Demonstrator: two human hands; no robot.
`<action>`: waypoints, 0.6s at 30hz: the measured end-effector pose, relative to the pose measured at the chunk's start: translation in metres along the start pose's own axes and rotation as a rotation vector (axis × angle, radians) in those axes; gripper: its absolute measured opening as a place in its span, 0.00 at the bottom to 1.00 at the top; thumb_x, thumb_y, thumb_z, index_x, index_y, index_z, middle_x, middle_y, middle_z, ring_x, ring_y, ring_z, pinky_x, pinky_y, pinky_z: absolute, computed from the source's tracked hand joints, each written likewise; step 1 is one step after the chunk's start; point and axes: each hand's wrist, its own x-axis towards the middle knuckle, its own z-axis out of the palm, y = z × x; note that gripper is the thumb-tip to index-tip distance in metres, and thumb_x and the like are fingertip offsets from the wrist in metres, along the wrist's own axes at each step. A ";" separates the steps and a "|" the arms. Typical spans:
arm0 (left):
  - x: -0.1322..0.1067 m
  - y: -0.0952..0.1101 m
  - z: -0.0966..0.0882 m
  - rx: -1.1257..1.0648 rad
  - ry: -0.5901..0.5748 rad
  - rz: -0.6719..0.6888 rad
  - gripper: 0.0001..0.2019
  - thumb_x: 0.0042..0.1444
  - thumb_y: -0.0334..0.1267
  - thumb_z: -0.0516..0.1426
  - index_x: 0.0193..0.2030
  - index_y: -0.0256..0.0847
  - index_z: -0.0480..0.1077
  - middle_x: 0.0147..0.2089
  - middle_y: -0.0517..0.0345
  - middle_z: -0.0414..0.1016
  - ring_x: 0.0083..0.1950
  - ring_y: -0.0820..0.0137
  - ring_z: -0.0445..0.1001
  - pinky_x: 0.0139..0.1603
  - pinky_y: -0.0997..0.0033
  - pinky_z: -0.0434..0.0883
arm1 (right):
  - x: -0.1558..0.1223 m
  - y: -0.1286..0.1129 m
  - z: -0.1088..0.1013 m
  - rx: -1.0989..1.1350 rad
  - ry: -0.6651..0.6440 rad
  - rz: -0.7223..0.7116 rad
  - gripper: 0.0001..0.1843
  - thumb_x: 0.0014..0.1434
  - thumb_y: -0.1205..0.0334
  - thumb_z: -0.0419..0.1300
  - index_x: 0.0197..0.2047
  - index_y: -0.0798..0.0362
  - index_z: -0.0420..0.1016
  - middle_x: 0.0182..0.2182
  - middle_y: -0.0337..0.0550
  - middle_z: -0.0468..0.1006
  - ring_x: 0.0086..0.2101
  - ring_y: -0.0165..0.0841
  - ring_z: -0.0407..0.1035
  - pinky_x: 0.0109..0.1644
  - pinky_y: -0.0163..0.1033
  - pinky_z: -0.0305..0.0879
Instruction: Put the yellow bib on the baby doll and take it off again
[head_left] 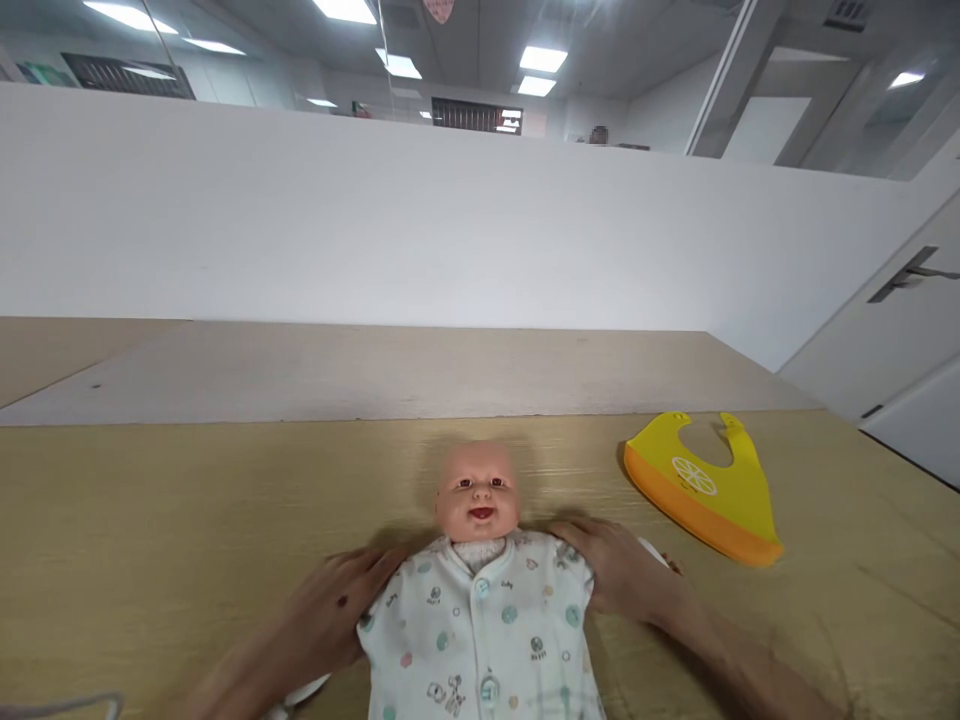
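A baby doll (477,497) lies on its back on the wooden table (187,520), head away from me. It wears a white romper (480,640) with small coloured prints and buttons. My left hand (330,610) rests on the doll's shoulder at the left side, fingers lying over the cloth. My right hand (619,575) lies on the other shoulder, fingers stretched toward the neck. Both hands press flat on the garment and grip nothing I can make out.
A yellow and orange silicone bib (705,490) lies on the table to the right of the doll. A white partition wall (375,220) stands behind the table. A white door (900,350) is at the far right.
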 end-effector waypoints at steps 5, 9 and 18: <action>0.012 -0.008 -0.003 0.084 -0.016 -0.069 0.23 0.52 0.32 0.51 0.56 0.48 0.69 0.51 0.52 0.78 0.49 0.59 0.76 0.50 0.62 0.71 | 0.015 0.015 -0.003 -0.023 0.064 0.011 0.13 0.50 0.49 0.58 0.38 0.44 0.66 0.36 0.43 0.76 0.38 0.44 0.71 0.36 0.45 0.63; 0.034 -0.004 -0.018 0.082 -0.114 -0.160 0.25 0.50 0.31 0.50 0.56 0.43 0.70 0.52 0.49 0.76 0.50 0.57 0.75 0.49 0.60 0.71 | 0.023 0.016 -0.011 0.000 0.084 0.017 0.11 0.53 0.49 0.57 0.34 0.47 0.66 0.34 0.42 0.76 0.35 0.42 0.72 0.35 0.43 0.61; 0.051 -0.011 -0.017 0.105 -0.114 -0.223 0.24 0.53 0.29 0.49 0.57 0.44 0.69 0.54 0.48 0.75 0.51 0.59 0.74 0.51 0.62 0.69 | 0.038 0.028 -0.014 0.023 0.124 0.022 0.10 0.54 0.53 0.57 0.36 0.50 0.70 0.36 0.44 0.78 0.38 0.41 0.72 0.37 0.39 0.59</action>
